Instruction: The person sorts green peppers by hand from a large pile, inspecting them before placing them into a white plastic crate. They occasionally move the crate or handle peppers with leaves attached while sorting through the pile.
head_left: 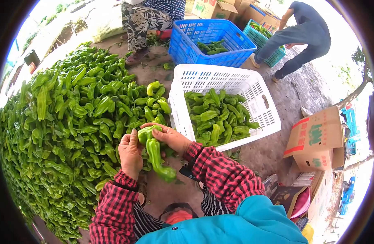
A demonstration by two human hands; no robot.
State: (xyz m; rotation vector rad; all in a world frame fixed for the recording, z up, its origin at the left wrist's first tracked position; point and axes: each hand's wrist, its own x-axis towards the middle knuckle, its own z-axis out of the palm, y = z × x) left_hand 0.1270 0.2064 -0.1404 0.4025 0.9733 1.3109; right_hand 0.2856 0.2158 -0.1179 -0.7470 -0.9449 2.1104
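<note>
Both hands meet over the ground between my knees, with green peppers point(154, 156) held between them. My left hand point(131, 155) is closed at the peppers' left side, thumb pointing up. From the right, my right hand point(171, 137) grips their upper end with thumb and fingers. One long pepper hangs down below the fingers, its tip blurred. To the left rises a large heap of green peppers point(69, 134), reaching close to my left hand. Just beyond my right hand stands a white plastic crate point(260, 118), partly filled with green peppers point(217, 116).
A blue crate point(183, 44) with some peppers stands behind the white one. Beside a green crate point(272, 55), a person point(303, 34) bends over. Another person in patterned trousers point(140, 24) is beyond the heap. Cardboard boxes point(315, 136) stand at right.
</note>
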